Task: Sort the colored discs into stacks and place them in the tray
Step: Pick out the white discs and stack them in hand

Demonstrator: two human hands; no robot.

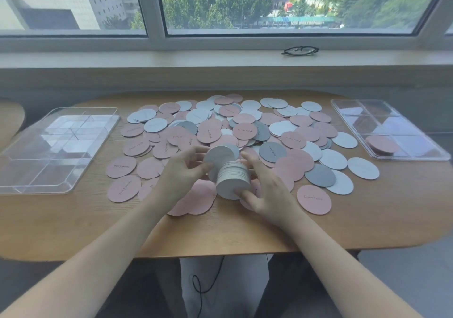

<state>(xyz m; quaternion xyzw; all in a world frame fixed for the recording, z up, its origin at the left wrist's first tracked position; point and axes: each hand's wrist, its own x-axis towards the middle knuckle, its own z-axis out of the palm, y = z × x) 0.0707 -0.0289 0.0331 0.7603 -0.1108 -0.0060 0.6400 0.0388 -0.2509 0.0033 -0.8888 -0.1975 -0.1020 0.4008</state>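
wooden table [220, 234] | window [282, 4], daylight | sill [171, 59] | glasses [300, 50]

We count two hands: the left hand [182, 170] and the right hand [263, 190]. Between them we find one stack of white discs [232, 179], its number of discs too fine to tell. We list two clear trays: the left tray [56, 146], with no discs in it, and the right tray [389, 126], with one small pink stack [382, 145]. Loose discs [245, 131] on the one bench [220, 232] come in three colours, pink, white and grey; they overlap too much for a firm count, though pink and white are many and we see about five grey. One pair of glasses [300, 50] lies on the sill.
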